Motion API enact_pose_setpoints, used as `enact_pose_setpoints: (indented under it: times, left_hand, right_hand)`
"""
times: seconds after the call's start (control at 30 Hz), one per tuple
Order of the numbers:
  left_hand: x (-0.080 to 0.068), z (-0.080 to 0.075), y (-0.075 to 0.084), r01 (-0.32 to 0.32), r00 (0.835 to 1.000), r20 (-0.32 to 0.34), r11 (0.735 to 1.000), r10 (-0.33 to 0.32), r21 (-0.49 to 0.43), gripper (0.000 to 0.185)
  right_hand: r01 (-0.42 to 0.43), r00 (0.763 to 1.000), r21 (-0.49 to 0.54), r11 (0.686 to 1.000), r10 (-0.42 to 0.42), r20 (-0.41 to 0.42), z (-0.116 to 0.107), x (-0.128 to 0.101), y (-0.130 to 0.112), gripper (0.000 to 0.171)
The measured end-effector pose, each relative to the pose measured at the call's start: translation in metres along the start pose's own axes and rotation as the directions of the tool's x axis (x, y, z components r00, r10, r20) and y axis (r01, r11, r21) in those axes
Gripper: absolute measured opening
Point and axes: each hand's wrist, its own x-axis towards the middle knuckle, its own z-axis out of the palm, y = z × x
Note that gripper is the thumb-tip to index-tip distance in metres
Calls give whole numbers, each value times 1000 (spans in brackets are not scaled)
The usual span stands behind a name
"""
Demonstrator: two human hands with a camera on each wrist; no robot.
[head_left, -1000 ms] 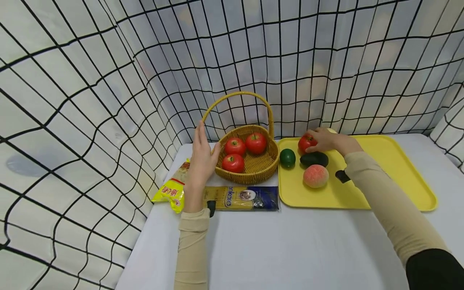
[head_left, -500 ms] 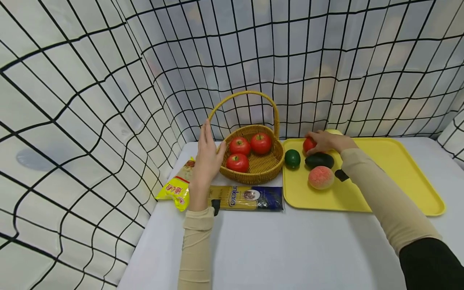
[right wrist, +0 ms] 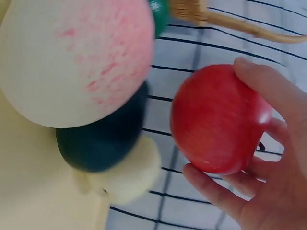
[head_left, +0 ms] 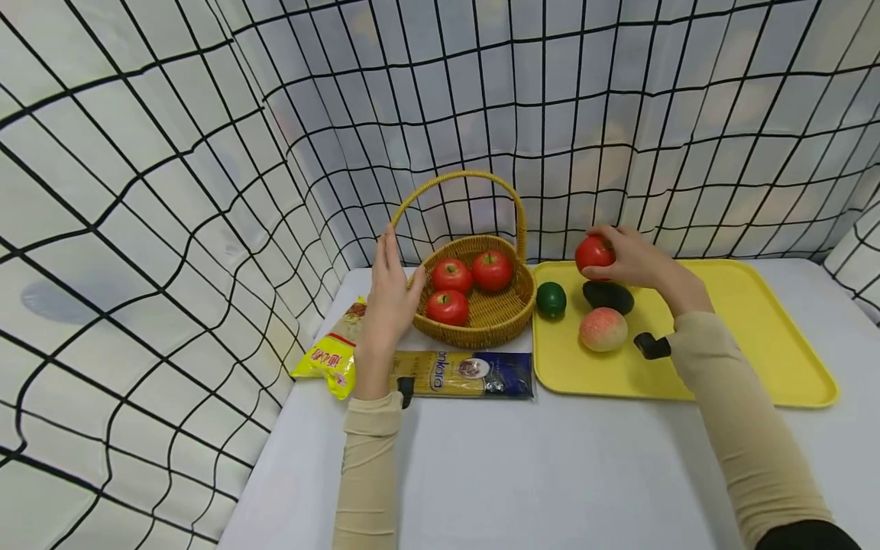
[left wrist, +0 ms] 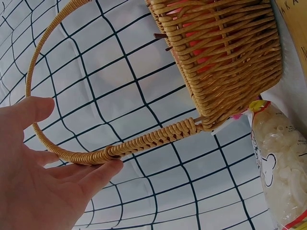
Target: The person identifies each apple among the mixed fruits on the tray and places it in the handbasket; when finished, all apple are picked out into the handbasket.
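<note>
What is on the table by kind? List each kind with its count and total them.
Tomatoes: 4, three in the basket, one in the right hand
Peach: 1
Avocado: 1
Small green fruit: 1
Basket: 1
Tray: 1
Food packets: 2
Total: 11

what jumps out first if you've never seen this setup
The right hand holds a red tomato lifted above the back left of the yellow tray, over an avocado, a peach and a green lime. Just left of the tray stands a wicker basket with three more tomatoes in it, and the left hand rests flat against its left side. A black-gridded white cloth backs the table.
</note>
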Motion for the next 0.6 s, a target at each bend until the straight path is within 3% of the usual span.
enact_pose_setpoints:
  times: [0.27, 0.6]
  left_hand:
    - [-2, -2, -1, 9, 1000, 5, 1000, -9, -4, 84]
    - [-2, 0, 0, -6, 1000, -4, 1000, 6, 2, 83]
  right_hand:
    - [-8, 996, 33, 999, 11, -94, 0, -59, -16, 79]
    - [-24, 993, 0, 1000, 24, -117, -5, -120, -43, 83]
